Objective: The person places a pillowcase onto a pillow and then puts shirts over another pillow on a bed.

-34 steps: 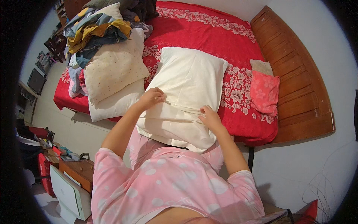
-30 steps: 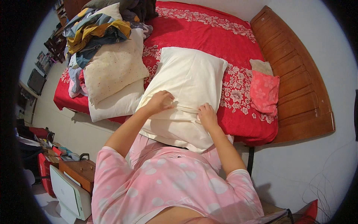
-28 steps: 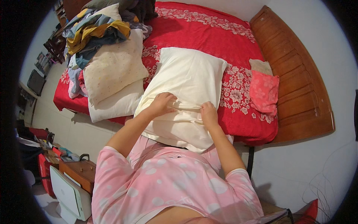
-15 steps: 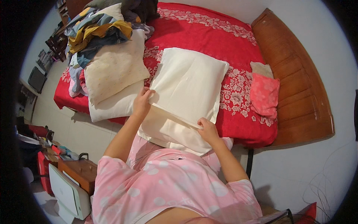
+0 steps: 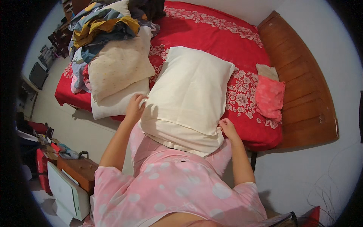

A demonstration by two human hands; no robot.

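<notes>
A cream pillow in its pillowcase (image 5: 189, 87) lies in front of me on the bed, its near end over my lap. The flap of the case is laid down, and its straight edge crosses the pillow above the near end. My left hand (image 5: 135, 108) is at the left side, fingers parted and close to the case's edge. At the right near corner my right hand (image 5: 228, 129) has curled fingers pinching the edge of the case. Part of its grip is hidden.
Left of the pillow lie a speckled cream pillow (image 5: 119, 68) and a white pillow (image 5: 113, 104) under it, with a heap of bedding (image 5: 106, 32) behind. A red floral bedspread (image 5: 211, 32) covers the bed. A pink cushion (image 5: 269, 97) rests by the wooden headboard (image 5: 302, 83).
The flap, lifted by both hands before, now lies down over the near part of the pillow. My left hand has moved down and left, my right hand outward to the right corner.
</notes>
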